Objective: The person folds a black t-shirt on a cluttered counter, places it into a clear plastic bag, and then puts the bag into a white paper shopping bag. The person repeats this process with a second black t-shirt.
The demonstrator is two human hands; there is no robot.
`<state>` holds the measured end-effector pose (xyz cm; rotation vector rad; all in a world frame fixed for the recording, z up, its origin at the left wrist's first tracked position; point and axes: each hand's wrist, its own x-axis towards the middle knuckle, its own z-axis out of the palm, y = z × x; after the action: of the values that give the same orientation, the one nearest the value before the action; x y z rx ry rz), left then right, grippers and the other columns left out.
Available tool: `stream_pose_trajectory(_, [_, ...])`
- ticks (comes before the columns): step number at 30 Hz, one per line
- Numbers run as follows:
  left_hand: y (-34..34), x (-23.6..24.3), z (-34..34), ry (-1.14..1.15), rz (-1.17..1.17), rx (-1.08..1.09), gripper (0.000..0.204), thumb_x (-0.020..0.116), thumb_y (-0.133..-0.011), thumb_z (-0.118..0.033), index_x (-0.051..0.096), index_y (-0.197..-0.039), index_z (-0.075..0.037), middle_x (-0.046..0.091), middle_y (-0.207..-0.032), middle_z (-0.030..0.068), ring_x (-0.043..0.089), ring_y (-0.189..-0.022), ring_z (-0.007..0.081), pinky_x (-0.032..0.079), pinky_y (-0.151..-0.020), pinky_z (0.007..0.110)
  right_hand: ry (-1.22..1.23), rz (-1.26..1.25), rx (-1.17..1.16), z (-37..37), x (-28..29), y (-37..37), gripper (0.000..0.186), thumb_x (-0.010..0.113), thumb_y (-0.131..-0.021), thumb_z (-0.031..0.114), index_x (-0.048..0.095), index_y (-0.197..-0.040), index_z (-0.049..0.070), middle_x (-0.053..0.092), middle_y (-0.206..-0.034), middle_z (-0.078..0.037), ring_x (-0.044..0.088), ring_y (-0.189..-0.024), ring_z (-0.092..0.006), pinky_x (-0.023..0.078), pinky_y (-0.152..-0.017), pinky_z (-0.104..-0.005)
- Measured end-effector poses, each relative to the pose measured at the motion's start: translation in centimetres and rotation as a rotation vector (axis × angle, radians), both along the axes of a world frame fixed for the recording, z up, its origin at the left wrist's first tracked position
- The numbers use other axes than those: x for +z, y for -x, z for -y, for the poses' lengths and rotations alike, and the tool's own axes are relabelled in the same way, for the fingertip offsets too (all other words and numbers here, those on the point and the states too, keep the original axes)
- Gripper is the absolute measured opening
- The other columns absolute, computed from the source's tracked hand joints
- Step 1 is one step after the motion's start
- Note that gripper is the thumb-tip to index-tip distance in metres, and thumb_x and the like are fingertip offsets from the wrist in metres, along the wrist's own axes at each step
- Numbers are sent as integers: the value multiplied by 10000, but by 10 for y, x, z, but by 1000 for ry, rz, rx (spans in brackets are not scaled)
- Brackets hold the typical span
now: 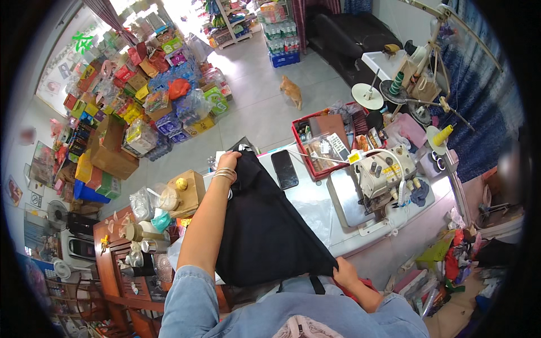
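Observation:
A large piece of black cloth (262,225) is stretched between my two hands over the white sewing table (315,217). My left hand (228,160), with bangles at its wrist, is closed on the cloth's far end. Near my body, my right hand (345,272) grips the opposite corner. The fabric hangs fairly taut along its right edge, from one hand to the other. Just right of the cloth lies a black phone (284,169). The sewing machine (383,172) stands farther right on the same table.
Behind the machine is a red bin (304,152) of odds and ends. Thread spools (443,135) rise on a stand at the right. To the left, a wooden box (191,194) and containers crowd the table's side. An orange cat (291,92) is on the floor beyond, beside stacked packages (186,107).

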<state>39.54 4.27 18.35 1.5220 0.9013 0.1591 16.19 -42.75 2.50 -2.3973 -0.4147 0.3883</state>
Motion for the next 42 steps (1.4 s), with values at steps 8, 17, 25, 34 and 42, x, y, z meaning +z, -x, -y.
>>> stream_pose_trajectory(8, [15,-64,-59,-399,75,-89,280,518,-817,-162,636,-1008,4,668,-926,169,625,-899,280,471,-801,364,40,75,525,-39,3,42,359,529,-821,116,503,-1178,85,517,-938,-147,629,-793,-332,513,-589,-415])
stream_pose_trajectory(17, [49,-25,-22,-739,-130,-110,368,545,-854,-298,609,-980,42,621,-997,293,605,-964,407,462,-840,439,156,-342,606,-56,-3,14,327,538,-828,181,593,-1139,98,617,-1057,-172,602,-987,-330,481,-838,-430])
stream_pose_trajectory(25, [73,-2,18,-1054,-306,-458,289,522,-722,-25,553,-1010,-20,606,-1013,226,581,-970,409,471,-836,460,-256,-295,250,-87,23,-53,209,558,-848,164,663,-972,33,681,-902,-153,659,-821,-299,516,-725,-376])
stream_pose_trajectory(34, [103,-29,86,-1019,-307,-575,238,499,-786,-14,542,-1020,-17,625,-965,229,607,-916,395,486,-795,464,-945,-1210,-178,-214,11,-180,410,583,-910,412,589,-1022,18,636,-884,-66,613,-741,-138,524,-714,-260])
stream_pose_trajectory(42, [105,-29,118,-1349,-283,-661,193,506,-842,-100,524,-1034,-91,568,-876,119,640,-702,295,525,-559,399,-837,-1220,-98,-319,4,-254,339,658,-860,341,603,-995,34,635,-907,-71,604,-829,-174,494,-726,-361])
